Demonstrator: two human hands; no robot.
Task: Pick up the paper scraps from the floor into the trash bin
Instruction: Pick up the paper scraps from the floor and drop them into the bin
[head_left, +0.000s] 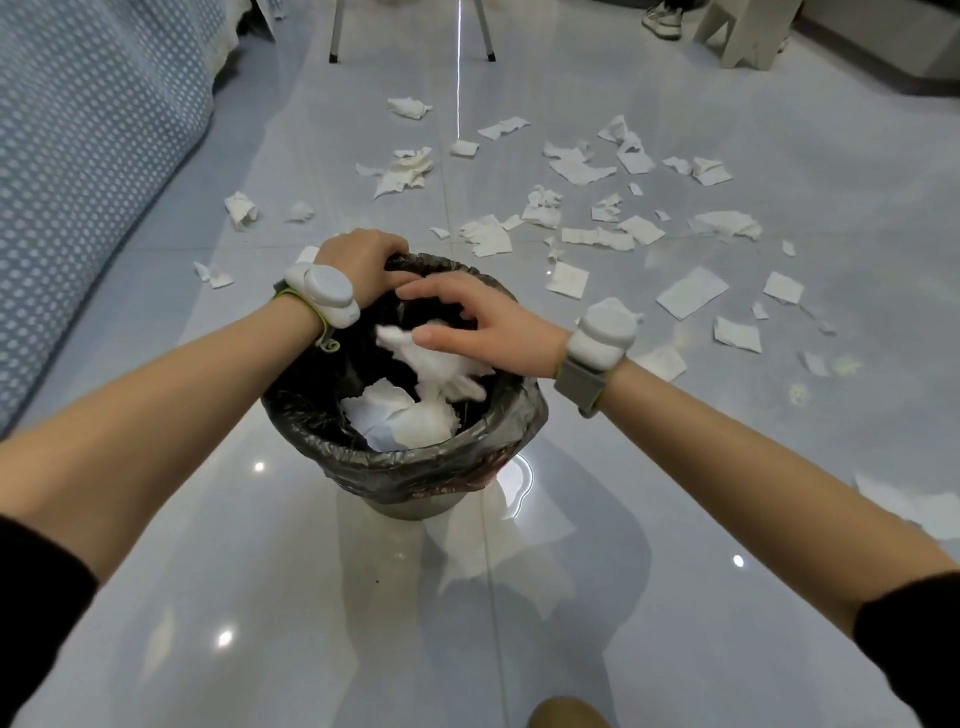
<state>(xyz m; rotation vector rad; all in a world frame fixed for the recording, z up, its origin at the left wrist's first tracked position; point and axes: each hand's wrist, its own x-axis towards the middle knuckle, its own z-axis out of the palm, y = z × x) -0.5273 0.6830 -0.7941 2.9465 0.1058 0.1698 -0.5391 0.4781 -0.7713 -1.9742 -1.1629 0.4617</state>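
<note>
Paper scraps, motion-blurred, under spread right hand above trash bin

- A round trash bin lined with a black bag is seen upright on the floor.
- Crumpled white paper is held inside it.
- Many torn white paper scraps are scattered flat or crumpled on the floor beyond it.

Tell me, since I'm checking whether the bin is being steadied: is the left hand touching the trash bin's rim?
Touching. The head view shows the left hand with fingers curled over the far rim of the trash bin, gripping the black liner there.
</note>
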